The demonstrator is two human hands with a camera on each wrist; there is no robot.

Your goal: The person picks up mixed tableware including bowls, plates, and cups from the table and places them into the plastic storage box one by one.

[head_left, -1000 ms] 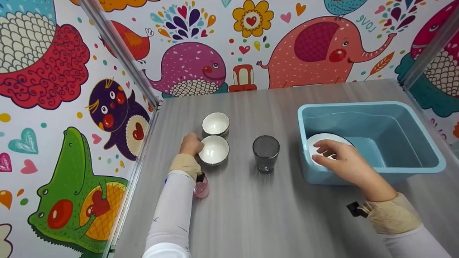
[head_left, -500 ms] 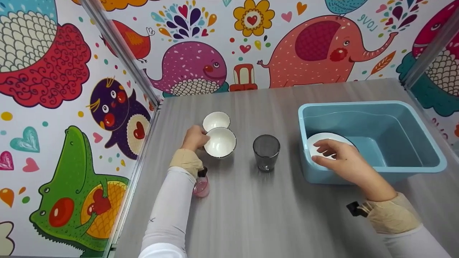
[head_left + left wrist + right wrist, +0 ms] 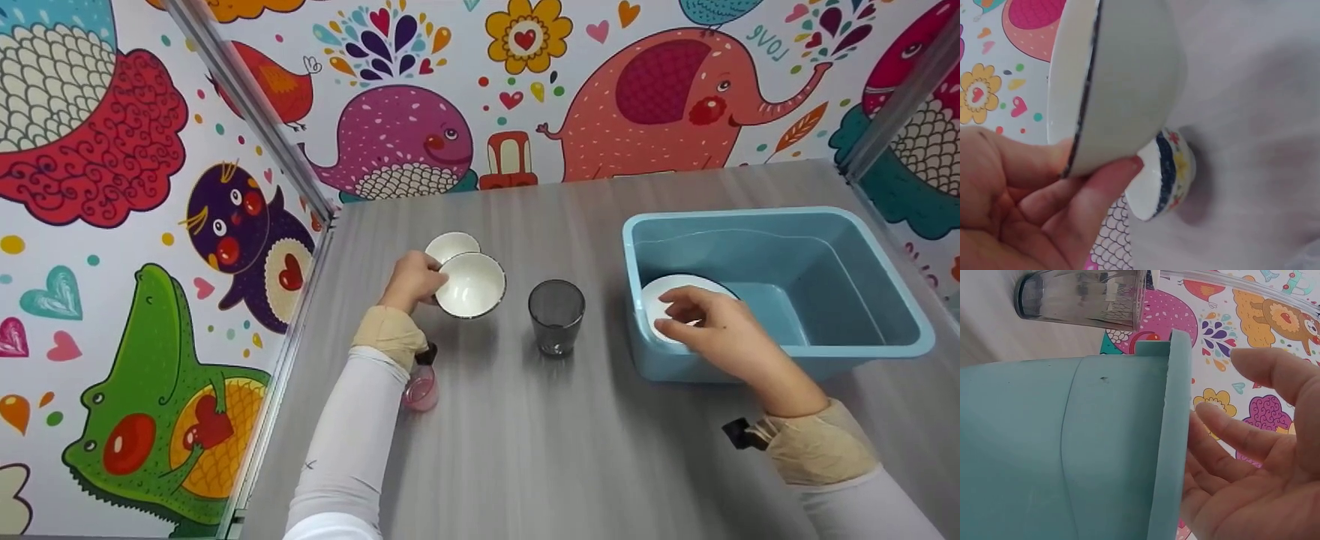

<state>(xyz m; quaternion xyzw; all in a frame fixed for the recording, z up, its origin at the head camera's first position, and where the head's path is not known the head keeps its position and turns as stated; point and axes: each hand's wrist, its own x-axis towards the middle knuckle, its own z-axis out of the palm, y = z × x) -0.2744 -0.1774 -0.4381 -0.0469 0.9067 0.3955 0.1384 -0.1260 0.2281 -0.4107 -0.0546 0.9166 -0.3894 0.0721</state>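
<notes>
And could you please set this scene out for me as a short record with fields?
Left hand: pinches the rim of a white bowl, held above the table
Right hand: at the tub's near side, fingers loosely curved, holding nothing
Second bowl: on the table, flower-patterned outside, partly hidden in the head view
Dark glass: upright, between bowls and tub
Pink glass: beside the left forearm
Blue tub: contains a round white dish, partly covered by the right hand
</notes>
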